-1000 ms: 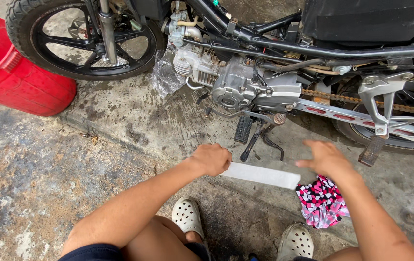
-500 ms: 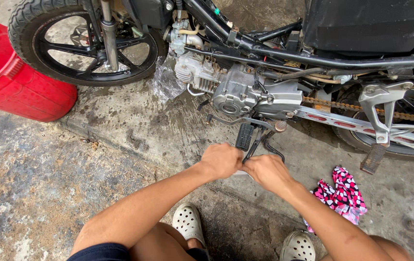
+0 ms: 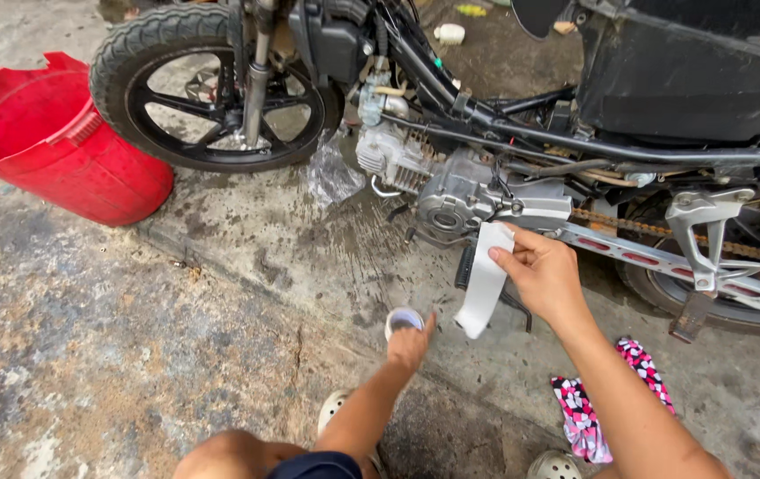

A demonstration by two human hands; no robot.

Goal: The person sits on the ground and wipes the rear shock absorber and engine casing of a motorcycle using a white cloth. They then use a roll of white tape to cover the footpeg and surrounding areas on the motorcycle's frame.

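My right hand (image 3: 544, 277) pinches the top end of a white strip (image 3: 483, 282) that hangs down in front of the motorcycle's silver engine (image 3: 455, 191). Lower down, my left hand (image 3: 410, 344) grips a small white round roll (image 3: 403, 319) just above the wet concrete, close to the strip's lower end. I cannot tell whether the strip is still joined to the roll. The black foot peg is partly hidden behind the strip.
The motorcycle's front wheel (image 3: 211, 89) stands at the upper left, with a red plastic tub (image 3: 52, 146) beside it. The drive chain and rear swingarm (image 3: 655, 253) run right. A pink patterned cloth (image 3: 602, 399) lies by my right arm. A clear plastic bag (image 3: 331, 173) lies under the engine.
My hands were together at the foot peg. Now the right hand has lifted the white strip up toward the engine and the left has dropped low with the roll.
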